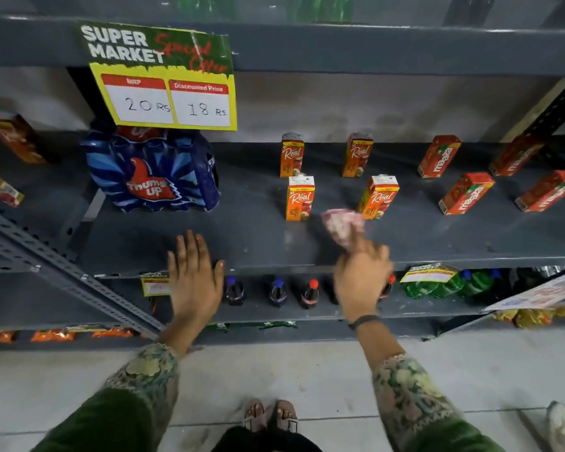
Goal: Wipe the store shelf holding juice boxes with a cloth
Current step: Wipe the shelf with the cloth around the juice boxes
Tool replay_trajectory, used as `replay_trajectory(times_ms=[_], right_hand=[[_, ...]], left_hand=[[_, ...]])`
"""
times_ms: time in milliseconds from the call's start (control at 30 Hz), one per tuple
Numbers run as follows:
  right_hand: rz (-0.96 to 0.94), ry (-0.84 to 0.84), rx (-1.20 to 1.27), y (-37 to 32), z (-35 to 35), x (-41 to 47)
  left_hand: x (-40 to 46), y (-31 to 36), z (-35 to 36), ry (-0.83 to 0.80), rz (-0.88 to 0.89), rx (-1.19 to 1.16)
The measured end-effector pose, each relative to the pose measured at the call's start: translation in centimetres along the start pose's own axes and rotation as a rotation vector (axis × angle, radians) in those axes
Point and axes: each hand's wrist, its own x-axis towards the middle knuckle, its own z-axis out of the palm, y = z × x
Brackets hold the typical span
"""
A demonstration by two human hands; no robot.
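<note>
Two hands work here: our right hand (361,282) pinches the soft, light cloth (343,225) bunched on the shelf (242,236) between juice boxes (300,198), left hand (194,272) spread empty.

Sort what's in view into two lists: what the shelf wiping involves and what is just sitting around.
Part of the job:
cloth in the right hand
left hand
shelf
Real juice boxes
Maaza juice boxes

Just there:
Thums Up bottle pack
price sign
small soda bottles below
green bottles
</note>
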Motion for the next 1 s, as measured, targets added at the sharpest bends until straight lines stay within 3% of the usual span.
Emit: replay_trajectory(times_ms=[67,133,233,367,467,567,633,800,867,1000], right_hand=[[0.161,-0.047,-0.006,2.0,-0.2,1.1],[0.161,-0.203,-0.045,2.3,0.4,1.1],[-0.081,-0.362,-0.184,-1.0,2.5,-0.9],[-0.401,-0.499,-0.048,-8.5,4.8,-5.7],[-0.285,-0.468,0.311,-12.4,4.8,-6.8],[-0.107,-0.240,0.468,-15.5,5.2,-3.0],[-0.115,-0.188,0.411,-17.7,6.5,1.8],[-0.275,-0.506,-0.054,-19.0,11.4,8.6],[-0.341,-0.541,-0.179,-18.4,12.6,7.7],[-0.237,-0.501,-0.061,-17.6,11.8,2.6]], left_hand=[[0.9,-3.1,-0.9,0.013,-0.011,0.032],[2.1,-6.3,-1.8,-0.001,-0.044,0.041],[4.0,-10.3,-2.3,-0.093,-0.065,0.071],[5.0,-12.7,-1.8,-0.255,-0.056,0.094],[5.0,-13.2,-1.3,-0.256,-0.037,0.089],[5.2,-13.6,-1.2,-0.278,-0.048,0.046],[5.3,-13.6,-1.1,-0.285,-0.053,0.023],[5.3,-13.9,-0.6,-0.239,-0.029,0.001],[5.3,-14.1,-0.3,-0.232,-0.017,-0.001],[5.4,-14.3,-0.1,-0.231,-0.007,-0.056]])
